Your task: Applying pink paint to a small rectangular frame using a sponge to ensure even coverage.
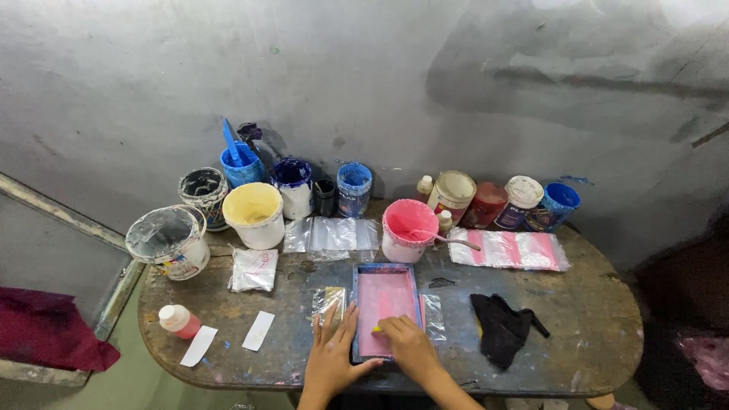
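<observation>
A small blue-framed printing screen point(363, 275) with a pink-stained mesh lies flat near the table's front edge. My left hand point(332, 354) rests flat with fingers spread on the table, against the frame's left side. My right hand point(408, 343) presses on the lower part of the mesh, closed on a small yellow-tipped thing that is mostly hidden under the fingers. A clear plastic bag point(327, 301) lies just left of the frame, another point(433, 315) pokes out at its right.
A pink paint bucket point(408, 230) with a stick stands behind the frame. Several paint tubs and jars line the wall. A black cloth point(502, 326) lies at right, plastic bags point(509, 250) behind it, a small bottle point(179, 320) and paper slips at left.
</observation>
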